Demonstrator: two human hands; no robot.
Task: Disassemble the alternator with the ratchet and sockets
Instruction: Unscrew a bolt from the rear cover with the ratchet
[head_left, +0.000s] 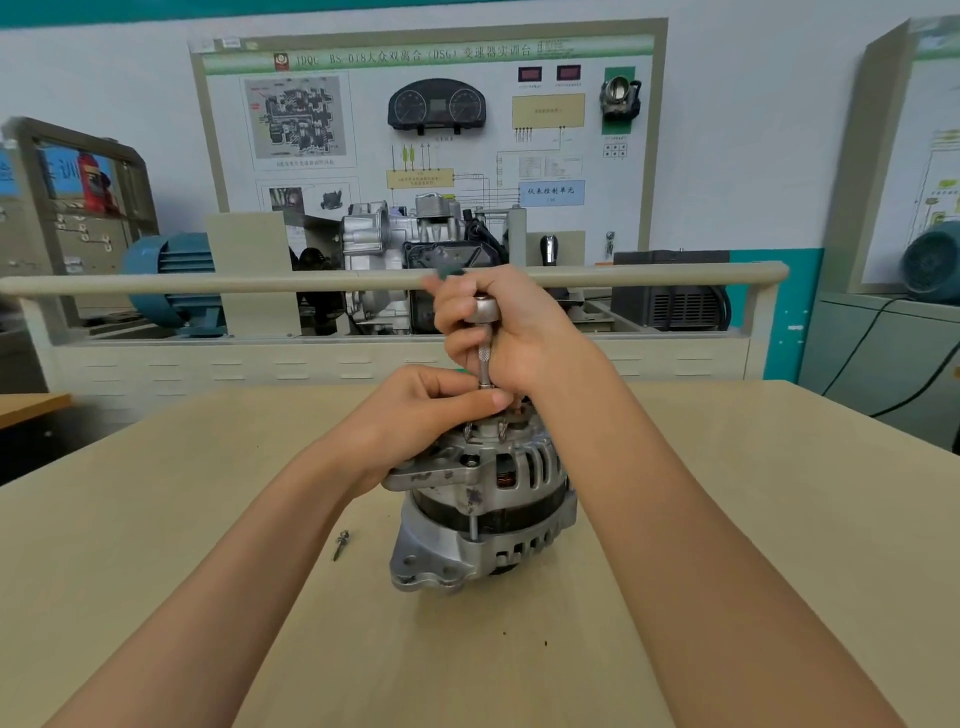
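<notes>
Fingers of the right hand (511, 332) curl round the head of a slim chrome ratchet with a knurled extension shaft (484, 358), which stands upright, long axis vertical, directly over the top of the alternator. Fingers of the left hand (415, 410) pinch the shaft's lower end where it meets the housing, thumb laid across; whether a socket sits there I cannot tell. Below them the wide pale wooden tabletop (208, 597) carries the ribbed, cast-aluminium alternator (483, 514), standing on end at the table's middle, copper windings showing through its slots and a long through-bolt on its flank. The fastener lies straight down from both hands, the left nearer. A small loose steel bolt (340, 544) lies just left of the alternator.
</notes>
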